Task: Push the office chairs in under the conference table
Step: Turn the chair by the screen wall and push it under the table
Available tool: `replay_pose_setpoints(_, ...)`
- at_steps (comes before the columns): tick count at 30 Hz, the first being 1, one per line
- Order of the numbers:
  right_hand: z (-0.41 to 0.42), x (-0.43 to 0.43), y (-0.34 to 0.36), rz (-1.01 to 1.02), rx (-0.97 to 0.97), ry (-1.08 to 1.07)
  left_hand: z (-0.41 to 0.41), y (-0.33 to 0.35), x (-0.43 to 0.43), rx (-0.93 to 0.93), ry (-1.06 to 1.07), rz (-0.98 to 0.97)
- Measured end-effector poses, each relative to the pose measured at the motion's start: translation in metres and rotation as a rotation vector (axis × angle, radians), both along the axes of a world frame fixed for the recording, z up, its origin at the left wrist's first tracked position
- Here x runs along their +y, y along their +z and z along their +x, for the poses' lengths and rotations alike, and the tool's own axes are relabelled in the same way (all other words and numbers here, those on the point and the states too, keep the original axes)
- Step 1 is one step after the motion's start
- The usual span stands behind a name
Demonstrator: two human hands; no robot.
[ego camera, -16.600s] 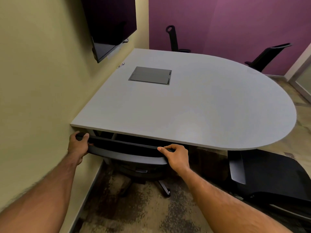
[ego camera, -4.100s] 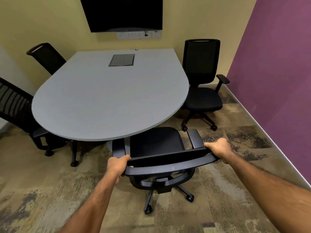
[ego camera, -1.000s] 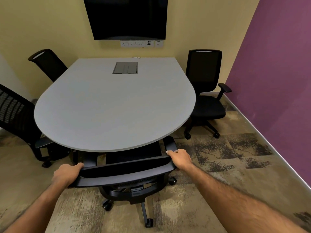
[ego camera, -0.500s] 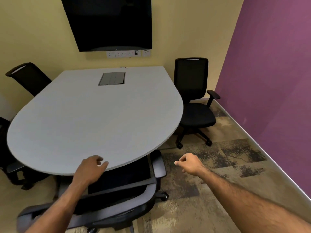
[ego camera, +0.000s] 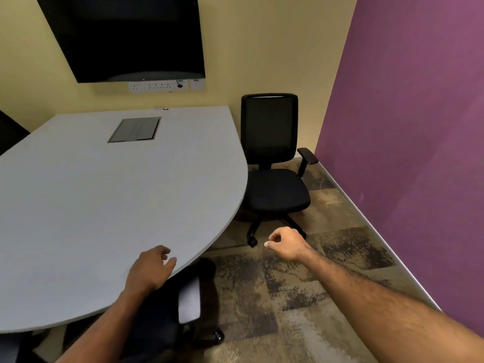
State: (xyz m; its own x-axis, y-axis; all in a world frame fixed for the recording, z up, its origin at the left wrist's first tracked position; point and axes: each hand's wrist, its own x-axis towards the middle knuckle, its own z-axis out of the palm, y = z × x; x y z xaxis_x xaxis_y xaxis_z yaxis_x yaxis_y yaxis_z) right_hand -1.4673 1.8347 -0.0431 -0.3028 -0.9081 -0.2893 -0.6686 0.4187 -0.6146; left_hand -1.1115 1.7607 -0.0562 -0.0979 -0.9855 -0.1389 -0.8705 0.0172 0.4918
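The grey conference table (ego camera: pixel 104 205) with a rounded end fills the left. A black office chair (ego camera: pixel 272 163) stands at its far right corner beside the purple wall, seat out from under the table, back towards the yellow wall. Just below me another black chair (ego camera: pixel 188 299) sits tucked under the table's near edge; only its armrest, part of the seat and a castor show. My left hand (ego camera: pixel 152 268) hovers over the table edge above that chair, fingers loosely curled, holding nothing. My right hand (ego camera: pixel 285 243) is in the air over the carpet, curled into a loose fist, empty.
A dark screen (ego camera: pixel 125 35) hangs on the yellow wall above a socket strip (ego camera: pixel 162 86). A grey cable hatch (ego camera: pixel 135 129) is set into the tabletop. The purple wall (ego camera: pixel 419 153) bounds the right. Patterned carpet (ego camera: pixel 301 297) lies between me and the far chair.
Both hands have let go of the near chair's backrest, which has dropped out of view. The view has swung right and closer to the chair by the purple wall.
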Motion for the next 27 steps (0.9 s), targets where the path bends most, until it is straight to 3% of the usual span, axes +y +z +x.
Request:
replay_pose_setpoints(11, -0.147, -0.094, -0.011, -0.005, -0.098, -0.094, -0.144, -0.027, -0.115, -0.045, -0.095, 0.049)
replay_pose_setpoints(20, -0.281, -0.185, 0.001, -0.038, -0.072, -0.206, -0.275, -0.037, -0.219, 0.016, -0.119, 0.136)
replay_pose_setpoints(27, -0.386, -0.265, -0.013, -0.017, -0.12, -0.163, -0.364, -0.057, -0.286, 0.095, -0.035, 0.186)
